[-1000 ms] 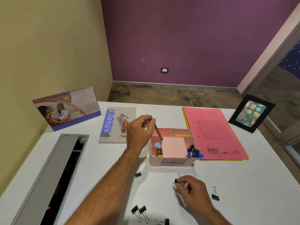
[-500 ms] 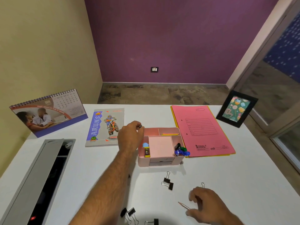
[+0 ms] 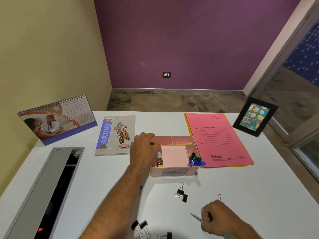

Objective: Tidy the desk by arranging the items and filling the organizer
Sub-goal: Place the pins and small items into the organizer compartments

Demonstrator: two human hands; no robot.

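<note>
Right-hand grip [image 3: 218, 219]: the fingers are curled closed around a thin wooden pencil [image 3: 196, 216] at the near right of the white tabletop [image 3: 259, 195]. Only the sharpened end shows, poking out to the left of the knuckles and pointing left and slightly far; the rest of the shaft is hidden under the hand. Whether the pencil is lifted or still resting on the surface cannot be told.

Left-hand grip [image 3: 143, 149]: the hand hangs over the far left corner of the pink plastic desk organizer [image 3: 174, 171], fingers bent downward. A small dark object shows at the fingertips, too small to identify, so whether it is held cannot be told.

The organizer sits at the middle of the tabletop, far and to the left of the pencil hand, well apart from it. Its centre holds a pink notepad [image 3: 174, 156]; side compartments hold small coloured items.

Loose black metal binder clips lie between the organizer and the near edge: a pair [image 3: 181, 194] nearer the organizer, another pair [image 3: 140, 227] by the near edge.

Judgement: the right hand is the one positioned to carry the pencil. It would travel far and left, and the pencil's long axis, now roughly flat, would likely need tipping upright to drop into a compartment.
</note>
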